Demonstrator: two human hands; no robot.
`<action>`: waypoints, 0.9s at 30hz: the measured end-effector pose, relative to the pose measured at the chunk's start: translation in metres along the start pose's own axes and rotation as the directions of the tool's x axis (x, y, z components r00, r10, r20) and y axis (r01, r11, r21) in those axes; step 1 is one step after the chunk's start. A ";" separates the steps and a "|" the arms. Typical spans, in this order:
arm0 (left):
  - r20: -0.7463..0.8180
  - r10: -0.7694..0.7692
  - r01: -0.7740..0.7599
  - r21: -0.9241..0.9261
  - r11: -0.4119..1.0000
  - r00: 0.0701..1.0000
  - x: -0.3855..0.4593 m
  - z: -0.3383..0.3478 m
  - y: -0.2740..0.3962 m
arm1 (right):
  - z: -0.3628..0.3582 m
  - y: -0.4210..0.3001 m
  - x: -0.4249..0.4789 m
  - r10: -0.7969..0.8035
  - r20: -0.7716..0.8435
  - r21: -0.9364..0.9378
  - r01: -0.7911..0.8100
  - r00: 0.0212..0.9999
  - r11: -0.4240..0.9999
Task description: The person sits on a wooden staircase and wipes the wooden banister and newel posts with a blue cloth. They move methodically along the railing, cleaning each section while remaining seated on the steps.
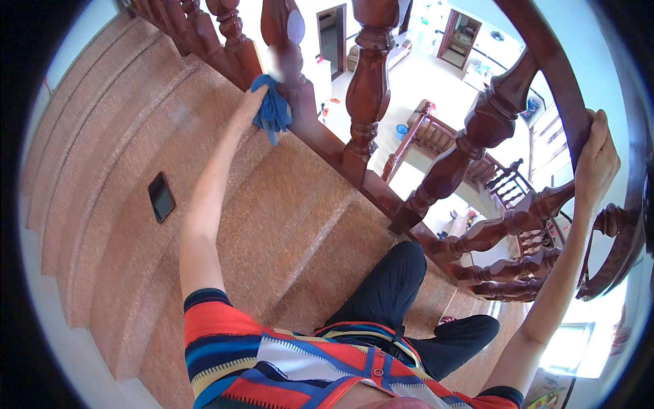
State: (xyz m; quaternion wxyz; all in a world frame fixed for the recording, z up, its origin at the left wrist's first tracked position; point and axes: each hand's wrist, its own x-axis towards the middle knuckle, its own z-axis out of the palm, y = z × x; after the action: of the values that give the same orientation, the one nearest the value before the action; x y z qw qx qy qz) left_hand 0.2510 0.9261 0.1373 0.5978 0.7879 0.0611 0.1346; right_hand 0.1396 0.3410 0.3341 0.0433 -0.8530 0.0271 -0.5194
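Note:
My left hand (251, 105) holds a crumpled blue cloth (273, 115) against the foot of a dark red-brown wooden baluster (299, 99), beside the sloping bottom rail. Part of that baluster is blurred in the picture. My right hand (599, 153) is wrapped around the curved wooden handrail (554, 61) on the right. Between my hands stand more turned balusters (368, 87), thick and glossy. A smartphone (161, 197) with a dark screen lies on a stair tread to the left of my left forearm.
Brown speckled stone stairs (286, 184) curve up to the left. My bent knees in dark trousers (383, 286) are close to the balusters. Through the railing, a floor far below shows a blue bucket (401, 131), a wooden bench (434, 135) and doorways (459, 40).

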 end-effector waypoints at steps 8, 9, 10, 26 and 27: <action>-0.229 0.239 -0.331 -0.609 0.721 0.944 0.039 0.007 0.227 | -0.014 -0.008 0.003 -0.056 0.046 0.046 0.054 0.997 0.997; -0.287 0.318 -0.427 -0.542 0.724 0.904 0.037 -0.003 0.253 | -0.012 -0.008 0.003 -0.044 0.034 0.086 0.041 0.998 0.995; -0.337 0.387 -0.510 -0.473 0.718 0.858 0.042 -0.004 0.267 | -0.010 -0.007 0.001 -0.005 0.021 0.069 0.004 1.000 0.998; -0.116 0.398 -0.414 -0.265 0.871 0.910 0.068 0.006 0.178 | -0.004 0.001 0.000 -0.239 -0.067 -0.135 0.228 0.969 0.964; -0.084 0.376 -0.383 -0.293 0.876 0.923 0.068 0.007 0.170 | -0.004 0.001 0.001 -0.197 -0.066 -0.099 0.190 0.978 0.977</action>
State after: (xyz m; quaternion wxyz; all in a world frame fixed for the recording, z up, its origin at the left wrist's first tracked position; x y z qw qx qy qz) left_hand 0.3069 0.8902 0.3076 0.6729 0.6815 -0.1086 0.2665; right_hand 0.1367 0.3394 0.3366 -0.0478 -0.8326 -0.0306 -0.5510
